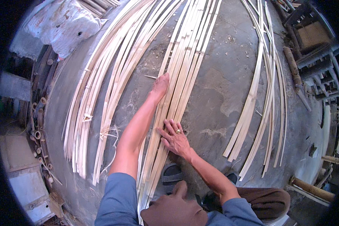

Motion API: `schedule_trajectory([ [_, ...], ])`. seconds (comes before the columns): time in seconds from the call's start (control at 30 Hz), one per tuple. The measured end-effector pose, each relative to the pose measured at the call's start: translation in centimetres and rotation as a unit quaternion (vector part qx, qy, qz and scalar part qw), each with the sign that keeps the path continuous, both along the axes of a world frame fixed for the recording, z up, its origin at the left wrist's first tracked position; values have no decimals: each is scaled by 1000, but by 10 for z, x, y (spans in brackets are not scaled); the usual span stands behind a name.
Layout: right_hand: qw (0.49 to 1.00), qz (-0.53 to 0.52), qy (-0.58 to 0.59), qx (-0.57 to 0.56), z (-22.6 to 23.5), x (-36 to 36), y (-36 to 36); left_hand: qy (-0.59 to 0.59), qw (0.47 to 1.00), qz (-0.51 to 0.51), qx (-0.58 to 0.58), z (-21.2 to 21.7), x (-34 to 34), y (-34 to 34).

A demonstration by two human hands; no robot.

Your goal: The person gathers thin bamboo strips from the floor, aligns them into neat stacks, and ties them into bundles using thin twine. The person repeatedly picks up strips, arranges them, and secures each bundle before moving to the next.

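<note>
Long pale bamboo strips (pixel 188 49) lie side by side on the floor in front of me, running from the far edge down toward my feet. My left hand (pixel 161 86) is at the left side of this middle group, its fingers closed at the edge of the outermost strip; the fingertips are partly hidden. Nearer to me, my right hand (pixel 176 140) lies on the strips, palm down with fingers apart, a ring on one finger. Both forearms reach in from below.
Bundled bamboo strips (pixel 96 81) lie at left, some tied near their ends. Loose strips (pixel 265 94) cross at right. A white sack (pixel 60 26) and stacked bamboo poles (pixel 37 132) line the left side. Dark wooden furniture (pixel 316 41) stands far right. A sandal (pixel 172 174) shows near my knees.
</note>
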State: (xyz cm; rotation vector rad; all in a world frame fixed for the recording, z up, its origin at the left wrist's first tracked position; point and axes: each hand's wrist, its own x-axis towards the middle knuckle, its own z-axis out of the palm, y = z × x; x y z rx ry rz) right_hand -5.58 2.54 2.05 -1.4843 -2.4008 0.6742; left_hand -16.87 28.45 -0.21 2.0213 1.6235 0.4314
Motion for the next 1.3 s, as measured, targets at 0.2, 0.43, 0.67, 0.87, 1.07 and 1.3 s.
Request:
schedule_trajectory([
  [0.2, 1000, 5, 8, 20, 2, -2, -1, -131, 988, 66, 44, 0, -4, 5],
  [0.43, 1000, -10, 16, 19, 2, 0, -1, -570, 779, 243, 97, 69, -47, 30],
  [0.67, 1000, -2, 16, 18, 3, 0, 0, -387, 723, 520, 240, 112, -157, -5],
  [0.87, 999, -5, 27, 29, 1, -1, -3, -245, 823, 490, 153, 51, -158, -149],
  [1.07, 999, -10, 41, 17, 4, 1, -4, -113, 793, 594, 73, 22, -157, -332],
  [1.3, 983, -72, 141, 96, 9, -7, -2, 31, 733, 674, 87, 9, -211, -479],
])
